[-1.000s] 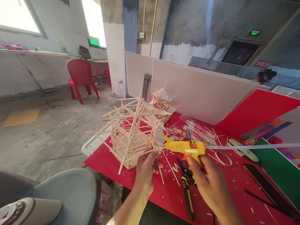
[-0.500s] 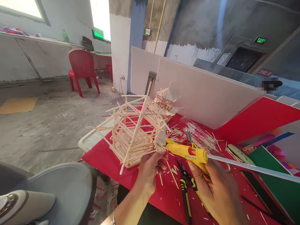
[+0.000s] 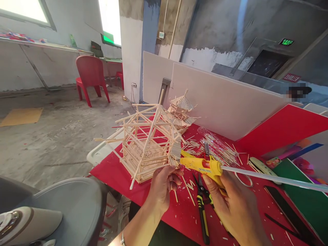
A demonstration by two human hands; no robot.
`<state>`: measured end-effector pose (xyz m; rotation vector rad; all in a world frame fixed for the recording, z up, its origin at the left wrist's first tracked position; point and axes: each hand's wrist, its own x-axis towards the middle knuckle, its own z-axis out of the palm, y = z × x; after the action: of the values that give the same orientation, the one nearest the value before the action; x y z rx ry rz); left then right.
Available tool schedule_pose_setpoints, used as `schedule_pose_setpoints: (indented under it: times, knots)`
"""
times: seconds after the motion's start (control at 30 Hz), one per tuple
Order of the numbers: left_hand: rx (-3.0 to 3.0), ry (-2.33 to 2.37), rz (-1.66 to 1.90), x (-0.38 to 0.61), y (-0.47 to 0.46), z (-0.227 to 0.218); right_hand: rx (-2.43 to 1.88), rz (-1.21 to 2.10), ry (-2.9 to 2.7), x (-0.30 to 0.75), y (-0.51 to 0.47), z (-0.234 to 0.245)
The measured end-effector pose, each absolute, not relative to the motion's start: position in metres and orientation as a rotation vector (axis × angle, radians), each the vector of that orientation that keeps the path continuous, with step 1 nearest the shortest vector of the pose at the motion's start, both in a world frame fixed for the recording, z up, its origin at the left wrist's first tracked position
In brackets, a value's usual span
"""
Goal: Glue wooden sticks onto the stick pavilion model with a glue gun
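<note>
My right hand [image 3: 230,198] is closed around a yellow hot glue gun [image 3: 200,165], with a long clear glue stick [image 3: 271,178] jutting from its back. Its nozzle points left, close to the fingertips of my left hand [image 3: 164,182]. Thumb and finger of that hand are pinched at the lower ends of thin wooden sticks [image 3: 175,152] laid side by side as a small panel. The panel is on the right side of an open pavilion frame [image 3: 146,147] built of wooden sticks. My fingers partly hide the exact grip.
A smaller stick pagoda [image 3: 181,106] stands behind. Pruning shears [image 3: 202,208], loose sticks [image 3: 189,191] and bagged sticks [image 3: 220,148] lie on the red tabletop [image 3: 179,218]. White boards [image 3: 205,99] rise behind. At left a grey stool [image 3: 74,205] holds a flask [image 3: 33,222].
The glue gun and my right hand have shifted slightly left, bringing the nozzle nearer the left fingertips. My left hand stays nearly in place.
</note>
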<state>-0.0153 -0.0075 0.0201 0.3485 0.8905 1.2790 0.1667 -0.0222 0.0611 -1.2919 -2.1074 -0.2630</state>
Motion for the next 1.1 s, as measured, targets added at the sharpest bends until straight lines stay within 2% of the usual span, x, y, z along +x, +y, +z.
schedule_pose_setpoints:
  times: [1.1]
  knots:
    - [0.460, 0.992, 1.274, -0.015, -0.011, 0.019, -1.263, -0.188, -2.081, 0.177, -0.035, 0.056]
